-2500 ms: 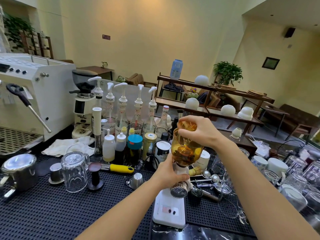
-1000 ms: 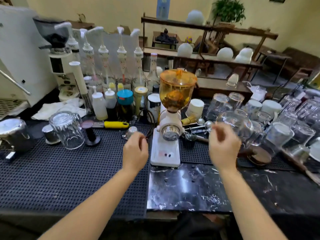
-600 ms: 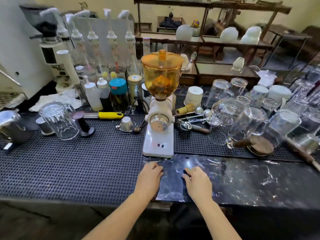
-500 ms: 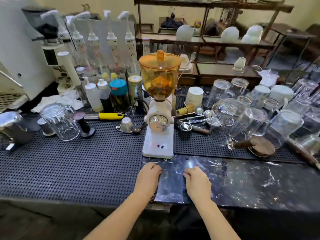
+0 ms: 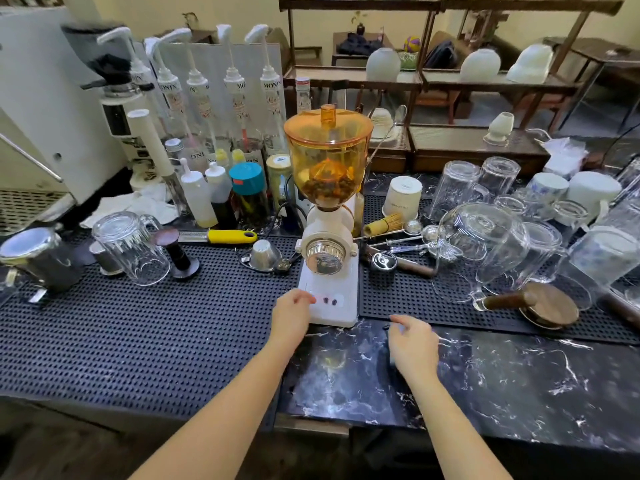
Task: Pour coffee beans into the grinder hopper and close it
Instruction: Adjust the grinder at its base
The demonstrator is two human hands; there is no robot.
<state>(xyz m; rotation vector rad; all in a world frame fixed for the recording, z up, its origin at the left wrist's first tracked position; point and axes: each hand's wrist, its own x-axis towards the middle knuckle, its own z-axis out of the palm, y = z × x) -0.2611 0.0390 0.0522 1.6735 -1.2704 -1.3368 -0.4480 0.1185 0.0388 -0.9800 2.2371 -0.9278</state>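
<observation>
One grinder [image 5: 328, 271], counter centre; hopper [image 5: 327, 161] lidded, beans [image 5: 327, 190] low inside. Two hands: left hand [image 5: 292, 315] at base's 9 o'clock edge, fingers curled, empty; right hand [image 5: 414, 342] at 4 o'clock, fingers loose, empty. Marble counter [image 5: 502, 382] clear near edge. Both hands have moved forward since earlier.

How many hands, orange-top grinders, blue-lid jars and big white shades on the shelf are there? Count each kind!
Hands: 2 (left hand, right hand)
Orange-top grinder: 1
Blue-lid jar: 1
Big white shades: 3
Total: 7
</observation>
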